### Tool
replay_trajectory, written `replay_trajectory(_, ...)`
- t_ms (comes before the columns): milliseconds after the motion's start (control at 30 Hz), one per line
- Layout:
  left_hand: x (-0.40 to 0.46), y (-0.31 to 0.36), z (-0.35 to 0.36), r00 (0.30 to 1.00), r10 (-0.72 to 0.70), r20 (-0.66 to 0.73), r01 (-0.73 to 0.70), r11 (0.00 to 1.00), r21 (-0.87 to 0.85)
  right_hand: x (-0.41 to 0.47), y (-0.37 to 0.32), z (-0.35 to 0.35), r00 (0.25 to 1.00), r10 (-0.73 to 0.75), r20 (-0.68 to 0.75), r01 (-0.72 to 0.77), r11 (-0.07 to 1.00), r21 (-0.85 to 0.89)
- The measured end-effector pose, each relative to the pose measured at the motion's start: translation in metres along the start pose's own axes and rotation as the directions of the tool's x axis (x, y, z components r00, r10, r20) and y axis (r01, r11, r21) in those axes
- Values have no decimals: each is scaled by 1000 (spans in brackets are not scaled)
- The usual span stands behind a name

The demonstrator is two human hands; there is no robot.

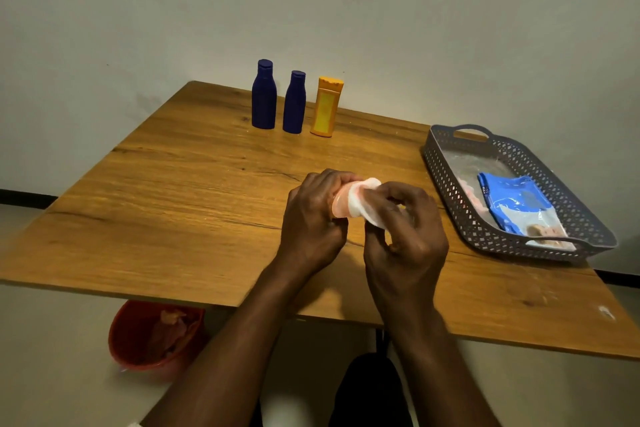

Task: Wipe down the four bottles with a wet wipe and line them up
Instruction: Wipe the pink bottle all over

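Note:
Three bottles stand upright in a row at the table's far edge: a tall dark blue bottle, a smaller dark blue bottle and an orange-yellow bottle. Over the middle of the table my left hand grips a small pink bottle, mostly hidden by my fingers. My right hand presses a white wet wipe against that bottle's end.
A grey perforated basket sits at the table's right side, holding a blue wet-wipe pack. The wooden table ends close to my body. A red bin with crumpled waste stands on the floor below the front left edge.

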State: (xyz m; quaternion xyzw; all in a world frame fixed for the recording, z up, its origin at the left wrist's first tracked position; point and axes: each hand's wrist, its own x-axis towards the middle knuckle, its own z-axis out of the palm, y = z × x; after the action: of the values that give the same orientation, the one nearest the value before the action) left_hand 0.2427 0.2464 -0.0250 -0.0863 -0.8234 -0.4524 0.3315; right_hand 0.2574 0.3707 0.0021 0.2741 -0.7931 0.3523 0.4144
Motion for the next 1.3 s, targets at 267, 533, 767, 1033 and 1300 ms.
replay_trajectory(267, -1, 10, -2, 1000, -30, -1, 30, 999, -32, -11, -5, 8, 994, -107, 28, 106, 994, 32)
replay_trajectory(533, -7, 21, -2, 973, -197, 119, 212, 969, -130, 8, 30, 6, 981, 195, -2, -194, 975, 108)
replay_trajectory(767, 3, 22, -9, 949, -309, 65, 315, 928, -199, -6, 7, -6, 977, 186, -108, -164, 969, 186)
replay_trajectory(1033, -6, 27, -11, 943, -314, 106, 332, 895, -299, -1, -1, 5, 991, -123, 54, 118, 989, 90)
replay_trajectory(1300, -5, 30, -15, 929, -342, 141, 370, 857, -360, 5, 19, 17, 993, 97, -68, -74, 956, 285)
